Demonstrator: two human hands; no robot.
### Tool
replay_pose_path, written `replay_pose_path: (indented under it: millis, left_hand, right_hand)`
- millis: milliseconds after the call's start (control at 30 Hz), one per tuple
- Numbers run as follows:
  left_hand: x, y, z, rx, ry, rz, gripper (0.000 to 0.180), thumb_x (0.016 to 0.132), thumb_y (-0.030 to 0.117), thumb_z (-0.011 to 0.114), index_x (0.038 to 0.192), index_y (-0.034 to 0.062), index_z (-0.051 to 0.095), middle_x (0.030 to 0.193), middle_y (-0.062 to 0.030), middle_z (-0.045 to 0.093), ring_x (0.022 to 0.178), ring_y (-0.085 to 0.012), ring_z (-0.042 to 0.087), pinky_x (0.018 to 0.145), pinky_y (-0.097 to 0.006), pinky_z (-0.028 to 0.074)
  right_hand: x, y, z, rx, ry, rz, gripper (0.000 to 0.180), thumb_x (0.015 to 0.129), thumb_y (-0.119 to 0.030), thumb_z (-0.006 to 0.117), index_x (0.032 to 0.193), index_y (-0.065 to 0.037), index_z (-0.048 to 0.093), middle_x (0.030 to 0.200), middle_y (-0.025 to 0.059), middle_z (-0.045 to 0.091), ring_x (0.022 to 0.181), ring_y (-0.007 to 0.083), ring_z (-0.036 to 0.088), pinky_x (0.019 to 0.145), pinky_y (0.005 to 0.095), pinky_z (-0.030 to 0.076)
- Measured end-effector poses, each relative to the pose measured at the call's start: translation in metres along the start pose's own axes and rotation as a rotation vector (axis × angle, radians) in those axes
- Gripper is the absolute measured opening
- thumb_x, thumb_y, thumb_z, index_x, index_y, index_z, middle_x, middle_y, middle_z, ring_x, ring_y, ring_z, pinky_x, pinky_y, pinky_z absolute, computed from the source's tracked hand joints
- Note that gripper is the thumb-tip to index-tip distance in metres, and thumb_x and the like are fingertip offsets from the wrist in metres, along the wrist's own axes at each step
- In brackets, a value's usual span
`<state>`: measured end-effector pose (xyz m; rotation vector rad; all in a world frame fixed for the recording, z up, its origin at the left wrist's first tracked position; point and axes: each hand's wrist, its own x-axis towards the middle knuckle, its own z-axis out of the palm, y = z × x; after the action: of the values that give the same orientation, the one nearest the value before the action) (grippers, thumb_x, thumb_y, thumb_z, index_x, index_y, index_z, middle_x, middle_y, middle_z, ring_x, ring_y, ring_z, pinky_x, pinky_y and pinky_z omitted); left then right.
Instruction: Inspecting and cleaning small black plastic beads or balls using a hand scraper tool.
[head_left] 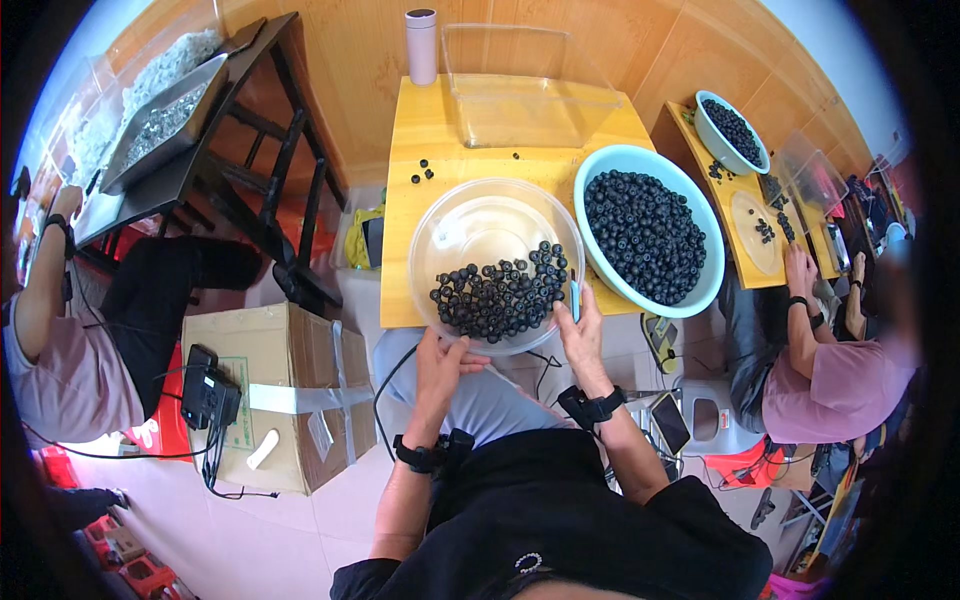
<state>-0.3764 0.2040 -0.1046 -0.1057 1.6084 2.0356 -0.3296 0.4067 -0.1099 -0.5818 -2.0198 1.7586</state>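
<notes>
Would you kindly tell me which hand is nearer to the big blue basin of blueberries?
Right. The right hand holds the clear bowl beside the blue basin; the left hand is farther, at the bowl's near-left rim.

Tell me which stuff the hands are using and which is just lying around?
In use: left hand and right hand gripping the clear bowl with blueberries; the blue basin full of berries beside it.

Lying about: pink bottle, clear box, cardboard box, loose berries.

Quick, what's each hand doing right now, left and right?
Left hand: closed on the near rim of the clear bowl of blueberries.
Right hand: gripping that bowl's right rim.
</notes>
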Motion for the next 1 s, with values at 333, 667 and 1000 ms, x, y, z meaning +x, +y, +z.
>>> replay_pose_path:
  millis: [333,667,1000]
  left_hand:
    - [0.013,0.019,-0.007,0.123,0.073,-0.054,0.022,0.086,0.018,0.056,0.092,-0.0032,0.055,0.072,-0.0128,0.062,0.062,-0.0174,0.064,0.052,-0.023,0.05]
    - [0.034,0.042,0.005,0.661,0.294,0.617,0.012,0.071,0.0,0.065,0.082,-0.001,0.061,0.075,-0.0123,0.061,0.062,-0.018,0.059,0.056,-0.029,0.046]
    - [0.063,0.044,0.017,1.332,0.119,0.648,0.018,0.062,0.007,0.071,0.077,0.0051,0.061,0.075,-0.0097,0.06,0.081,-0.0295,0.055,0.071,-0.04,0.036]
  right_hand:
    - [0.014,-0.014,-0.002,-0.084,0.019,0.136,0.042,0.079,-0.005,0.057,0.119,0.003,0.048,0.077,0.0028,0.056,0.06,0.0085,0.051,0.053,0.0231,0.042]
    - [0.019,-0.006,0.0,-0.003,0.049,0.19,0.039,0.079,-0.006,0.058,0.116,0.004,0.05,0.073,0.0035,0.056,0.054,0.0094,0.052,0.049,0.0235,0.042]
    - [0.02,-0.009,0.003,0.103,0.077,0.218,0.039,0.08,-0.005,0.057,0.117,0.005,0.049,0.072,0.0038,0.056,0.052,0.0086,0.051,0.046,0.023,0.041]
